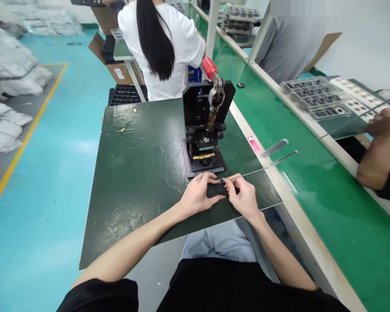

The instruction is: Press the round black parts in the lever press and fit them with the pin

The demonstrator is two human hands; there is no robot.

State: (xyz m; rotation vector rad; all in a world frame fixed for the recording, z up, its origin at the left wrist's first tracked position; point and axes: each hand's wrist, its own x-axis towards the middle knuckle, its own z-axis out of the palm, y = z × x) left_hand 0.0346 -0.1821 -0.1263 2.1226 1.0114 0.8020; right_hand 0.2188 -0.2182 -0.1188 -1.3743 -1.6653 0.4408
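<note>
Close to the front edge of the dark green table (133, 173), a small black cylindrical part (217, 189) is held between my two hands. My left hand (201, 190) grips its left end, thumb below and fingers above. At its right side my right hand (242, 193) pinches a thin grey strip (258, 171) against the part; the strip runs out to the upper right. The exact spot where strip and part meet is covered by my fingers. Just beyond my hands stands a black toggle press (203, 125) with a red handle (209, 68), its base bearing a yellow strip (203, 156).
On the right runs a green conveyor belt (312, 186) with a pale rail; grey strips (274, 147) and a pink item (253, 143) lie there. Across it are clear trays (312, 93) and a co-worker's hand (385, 125). A person in a white shirt (162, 43) is ahead.
</note>
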